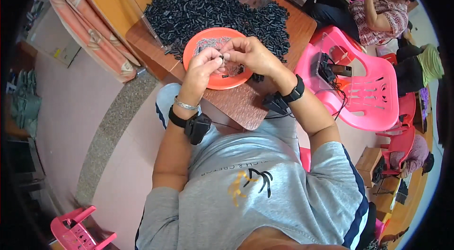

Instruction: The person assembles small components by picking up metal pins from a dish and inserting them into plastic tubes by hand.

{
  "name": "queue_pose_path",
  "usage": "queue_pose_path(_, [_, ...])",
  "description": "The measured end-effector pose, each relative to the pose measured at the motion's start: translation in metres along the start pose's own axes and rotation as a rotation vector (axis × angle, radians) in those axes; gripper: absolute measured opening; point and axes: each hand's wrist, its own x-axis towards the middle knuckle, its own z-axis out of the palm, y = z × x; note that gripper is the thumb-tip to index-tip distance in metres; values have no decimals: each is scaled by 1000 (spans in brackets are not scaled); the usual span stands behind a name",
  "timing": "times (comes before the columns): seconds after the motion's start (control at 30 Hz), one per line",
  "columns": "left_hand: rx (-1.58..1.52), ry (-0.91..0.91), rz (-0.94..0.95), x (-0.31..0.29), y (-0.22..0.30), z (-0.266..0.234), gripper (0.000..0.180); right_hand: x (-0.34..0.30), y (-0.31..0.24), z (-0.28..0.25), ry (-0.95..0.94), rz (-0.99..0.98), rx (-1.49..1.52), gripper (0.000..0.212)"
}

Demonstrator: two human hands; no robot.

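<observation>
The orange plate (215, 80) sits near the front edge of the brown wooden surface (241, 103), and everything gathers around it. Directly above the plate, both hands meet. The left hand (203, 63) is curled, its thumb and forefinger pinched on a small black part (221, 57); the right hand (250, 54) closes in from the other side, its fingertips pressed to the same piece, so the two hands touch over the plate's middle. What exactly the part is, I cannot tell; it is too small.

On the plate, under the hands, lies a patch of small grey pieces (210, 42), and a few loose black bits rest on its near side. Just behind the plate, and spilling around its far rim, spreads a big heap of short black tubes (213, 6), some of it lying within a clear plastic tray (137, 4).

Each wrist carries a black band with a small black device, the left one (196, 127) below the plate, the right one (279, 101) to the plate's right. A silver bracelet (185, 105) circles the left wrist.

Right of the plate, beyond the surface's edge, stands a pink plastic chair (369, 94) with a black gadget and cable on its seat. Farther back on that side, another person in a patterned top (383, 13) sits at another table.
</observation>
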Motion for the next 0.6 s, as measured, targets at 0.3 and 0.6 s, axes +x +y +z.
queue_pose_path(0.3, [-18,-5,11,-2,4,0,15,-1,-21,-5,33,-31,-21,15])
queue_pose_path(0.6, [23,-6,15,-1,1,1,16,-3,-27,-2,20,-22,-258,14])
